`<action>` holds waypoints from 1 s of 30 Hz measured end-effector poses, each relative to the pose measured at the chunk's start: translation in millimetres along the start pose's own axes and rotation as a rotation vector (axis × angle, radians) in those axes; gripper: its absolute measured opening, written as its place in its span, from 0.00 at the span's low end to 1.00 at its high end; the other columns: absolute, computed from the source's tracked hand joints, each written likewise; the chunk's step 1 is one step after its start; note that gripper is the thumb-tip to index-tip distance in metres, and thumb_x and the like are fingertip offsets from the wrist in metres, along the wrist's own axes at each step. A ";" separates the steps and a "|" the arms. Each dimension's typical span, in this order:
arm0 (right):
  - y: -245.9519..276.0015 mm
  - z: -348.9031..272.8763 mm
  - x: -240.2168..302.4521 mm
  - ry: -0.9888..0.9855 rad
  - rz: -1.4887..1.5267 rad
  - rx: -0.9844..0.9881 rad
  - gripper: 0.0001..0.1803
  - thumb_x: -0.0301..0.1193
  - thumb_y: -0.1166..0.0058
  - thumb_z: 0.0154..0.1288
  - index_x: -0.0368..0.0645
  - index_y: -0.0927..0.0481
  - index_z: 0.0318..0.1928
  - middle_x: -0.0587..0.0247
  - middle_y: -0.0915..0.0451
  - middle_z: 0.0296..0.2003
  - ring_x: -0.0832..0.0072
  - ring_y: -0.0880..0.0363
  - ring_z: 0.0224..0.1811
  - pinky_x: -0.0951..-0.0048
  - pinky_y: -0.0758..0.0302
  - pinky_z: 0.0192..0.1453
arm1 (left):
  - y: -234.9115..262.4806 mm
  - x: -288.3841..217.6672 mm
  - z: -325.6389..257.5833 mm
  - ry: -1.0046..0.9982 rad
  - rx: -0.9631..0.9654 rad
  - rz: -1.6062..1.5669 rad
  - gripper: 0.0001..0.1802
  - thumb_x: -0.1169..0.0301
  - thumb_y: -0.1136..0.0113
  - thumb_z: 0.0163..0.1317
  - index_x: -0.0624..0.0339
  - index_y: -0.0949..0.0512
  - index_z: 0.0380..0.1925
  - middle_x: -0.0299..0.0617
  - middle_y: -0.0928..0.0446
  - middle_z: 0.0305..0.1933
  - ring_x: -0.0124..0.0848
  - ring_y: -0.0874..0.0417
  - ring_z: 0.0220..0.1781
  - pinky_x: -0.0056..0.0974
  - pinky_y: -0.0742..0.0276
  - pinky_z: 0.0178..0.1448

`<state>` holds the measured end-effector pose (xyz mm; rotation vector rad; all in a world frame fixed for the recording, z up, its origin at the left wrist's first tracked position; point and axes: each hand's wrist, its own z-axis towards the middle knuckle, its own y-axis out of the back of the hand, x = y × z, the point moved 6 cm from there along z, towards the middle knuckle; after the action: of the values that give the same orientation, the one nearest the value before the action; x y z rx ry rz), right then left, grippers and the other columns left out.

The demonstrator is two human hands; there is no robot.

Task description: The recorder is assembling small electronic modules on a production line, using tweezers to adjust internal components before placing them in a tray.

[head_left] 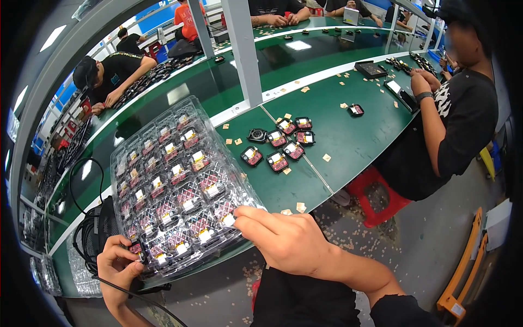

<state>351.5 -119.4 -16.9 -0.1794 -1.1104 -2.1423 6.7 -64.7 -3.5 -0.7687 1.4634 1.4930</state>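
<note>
- Head view: the left hand (117,267) is pinching the near left corner of a clear plastic tray (126,163), thumb and fingers closed on its rim.
- The right hand (283,240) is gripping the tray's near right corner, fingers curled over the edge and closed on it.
- The tray is tilting up over the near edge of the green worktop (348,141), its long axis running away from the person towards the far left; its pockets are holding small dark square parts with pink and white faces.
- The tray is lying between the two hands, up and left of the right one, which is reaching further in.
- Loose parts (278,147) of the same kind are sitting clustered mid-worktop, well apart from both hands.
- A seated person in black (463,125) is working at the right edge.
</note>
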 end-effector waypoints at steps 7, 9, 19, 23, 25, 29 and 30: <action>-1.8 0.2 -2.5 0.013 0.022 0.016 0.14 0.22 0.37 0.60 0.41 0.17 0.48 0.62 0.13 0.52 0.69 0.12 0.32 0.70 0.17 0.31 | 4.5 -2.3 9.7 0.025 0.062 0.065 0.25 0.61 0.13 0.45 0.66 0.14 0.37 0.38 0.27 0.51 0.21 0.27 0.41 0.26 0.32 0.42; -2.0 0.3 -3.3 0.014 0.044 0.014 0.14 0.22 0.37 0.60 0.41 0.17 0.48 0.62 0.13 0.52 0.69 0.12 0.33 0.70 0.17 0.32 | 1.9 -4.7 8.9 -0.004 0.068 0.075 0.25 0.61 0.14 0.47 0.67 0.13 0.38 0.38 0.27 0.51 0.21 0.27 0.40 0.26 0.32 0.41; 10.1 0.9 -19.3 -0.060 0.254 -0.223 0.09 0.24 0.41 0.69 0.41 0.18 0.49 0.56 0.16 0.49 0.60 0.13 0.35 0.65 0.17 0.33 | -1.3 -8.7 -4.0 -0.042 0.022 0.175 0.15 0.66 0.26 0.63 0.69 0.13 0.40 0.40 0.26 0.54 0.21 0.27 0.38 0.26 0.33 0.40; 2.6 -5.2 -68.2 -0.445 -0.103 -0.044 0.12 0.34 0.41 0.73 0.47 0.21 0.54 0.54 0.24 0.46 0.50 0.16 0.29 0.53 0.19 0.30 | -6.3 -11.4 -6.7 -0.048 0.020 0.164 0.11 0.72 0.29 0.63 0.68 0.14 0.41 0.41 0.25 0.54 0.21 0.27 0.37 0.26 0.32 0.38; -2.9 -9.1 -87.0 -0.530 -0.229 0.011 0.14 0.36 0.40 0.72 0.47 0.21 0.54 0.54 0.24 0.49 0.50 0.15 0.28 0.52 0.19 0.30 | -4.6 -21.9 -8.4 -0.084 0.030 0.275 0.10 0.72 0.30 0.63 0.68 0.15 0.41 0.42 0.25 0.54 0.22 0.25 0.38 0.26 0.32 0.39; -9.9 -17.8 -99.3 -0.541 -0.357 0.069 0.17 0.39 0.35 0.69 0.47 0.22 0.52 0.54 0.25 0.52 0.51 0.15 0.27 0.53 0.18 0.29 | 17.3 -22.7 -33.7 -0.461 -0.354 0.464 0.14 0.69 0.32 0.66 0.66 0.17 0.46 0.48 0.22 0.54 0.28 0.25 0.40 0.30 0.32 0.42; -9.3 -18.1 -92.1 -0.497 -0.311 0.061 0.17 0.40 0.35 0.68 0.47 0.22 0.50 0.55 0.25 0.51 0.51 0.14 0.27 0.54 0.18 0.29 | 33.9 -24.3 -54.4 -0.516 -0.468 0.422 0.15 0.67 0.33 0.67 0.67 0.18 0.49 0.49 0.22 0.54 0.30 0.25 0.41 0.30 0.33 0.44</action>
<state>417.1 -81.1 -72.9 -0.5668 -1.5684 -2.4036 -21.6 -119.3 26.8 -0.2915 0.9210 2.2041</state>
